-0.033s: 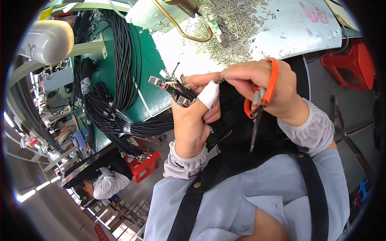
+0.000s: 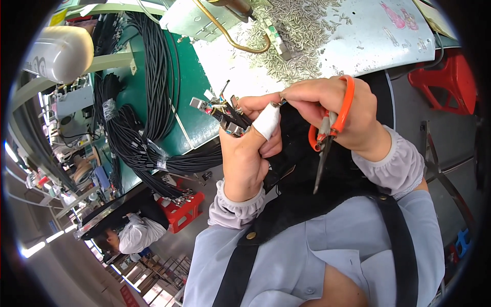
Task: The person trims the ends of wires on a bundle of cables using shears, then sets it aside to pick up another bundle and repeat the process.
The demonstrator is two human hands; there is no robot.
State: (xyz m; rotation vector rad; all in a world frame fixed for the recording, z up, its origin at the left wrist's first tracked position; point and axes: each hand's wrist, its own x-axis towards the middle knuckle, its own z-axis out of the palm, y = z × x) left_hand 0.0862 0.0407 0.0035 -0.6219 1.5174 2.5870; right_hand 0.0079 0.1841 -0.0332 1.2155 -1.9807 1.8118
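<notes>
Landmark: scissors. Scissors [image 2: 327, 134]: orange loop handles, dark narrow blades, look closed or nearly so, tip hanging toward wearer; hooked on right hand [image 2: 353, 102]. Cable bundle [image 2: 236, 117]: black jackets, silver rectangular plugs, coloured wires exposed, ends fanned up and out; gripped in left hand [image 2: 246, 143], left of scissors. Wire end [image 2: 282, 102]: small, pinched by both hands' fingertips, just left of scissors; detail too small to read.

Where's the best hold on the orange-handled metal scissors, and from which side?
Best taken, I'd judge, by the upper orange loop, from above: it arcs exposed over the bare right hand, whereas the slim metal blades point down toward the black apron.
</notes>
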